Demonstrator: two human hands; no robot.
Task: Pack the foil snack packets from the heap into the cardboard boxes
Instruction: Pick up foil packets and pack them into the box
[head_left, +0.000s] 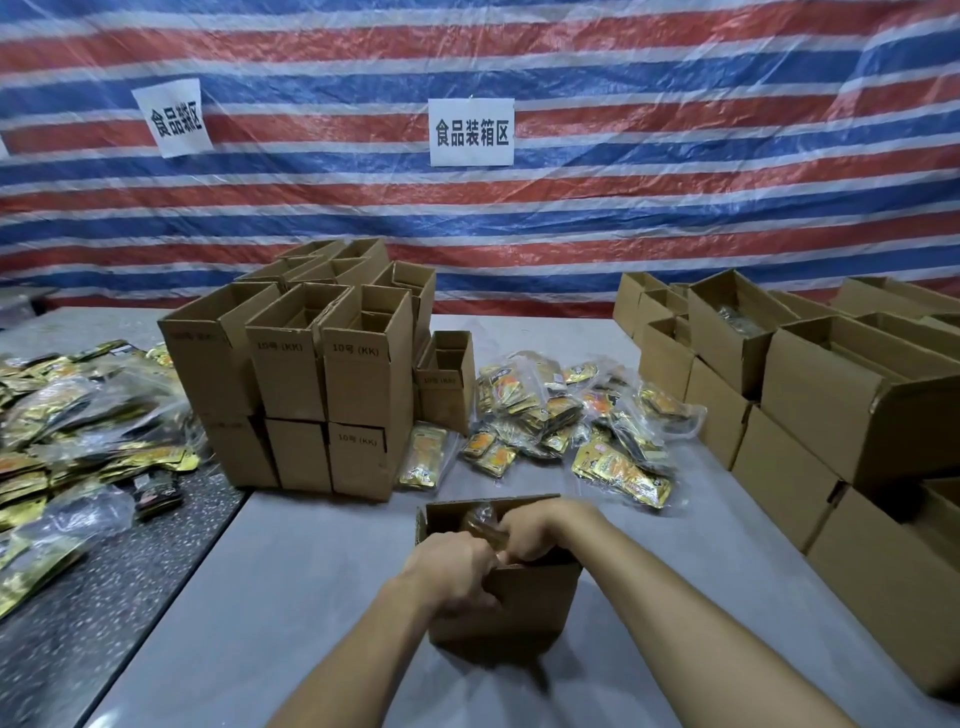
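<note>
Head view:
Box (506, 610): we see it open on the table (291, 571), front centre.
Left hand (457, 569): fingers curled over the box's near rim, gripping it.
Right hand (530, 535): reaches into the box; fingertips hidden, so we cannot tell their state.
Heap (571, 415): beyond the box, well apart from it.
Bag (480, 519): inside the box, beside the right hand.

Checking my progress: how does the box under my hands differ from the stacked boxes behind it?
The near box stands alone, with the left hand and right hand at its mouth and a clear bag inside; the stacked boxes sit two layers high, untouched, seemingly empty. Both are open-topped brown cardboard.
</note>
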